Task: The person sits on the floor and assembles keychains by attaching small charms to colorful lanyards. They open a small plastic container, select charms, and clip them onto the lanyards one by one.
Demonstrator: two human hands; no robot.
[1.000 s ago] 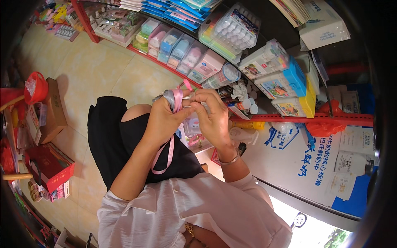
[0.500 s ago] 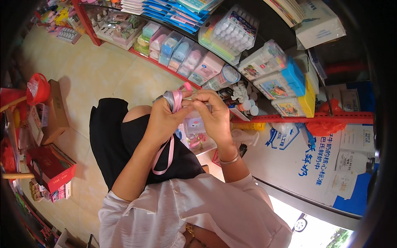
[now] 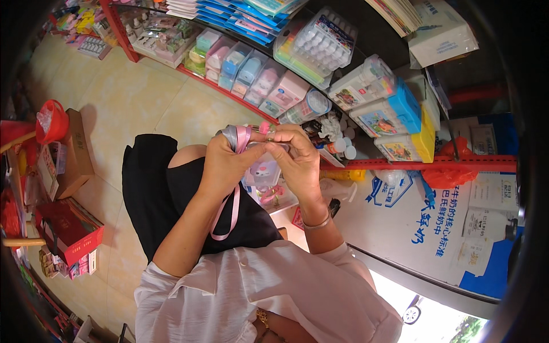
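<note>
Near the middle of the frame, the left hand [image 3: 224,163] and right hand [image 3: 298,157] meet, fingers pinched together on a small clear plastic case [image 3: 264,171] with pink trim. A glossy pink ribbon [image 3: 230,208], flat and narrow, runs its length downward from the left hand's closed fingers. Above, a red metal shelf [image 3: 240,98] holds boxy pastel plastic containers [image 3: 251,74].

A pink ribbon [image 3: 231,200] hangs below the grey roll [image 3: 230,136]; the shelf edge [image 3: 429,163] right of this roll is red, the skirt [image 3: 166,194] below black
</note>
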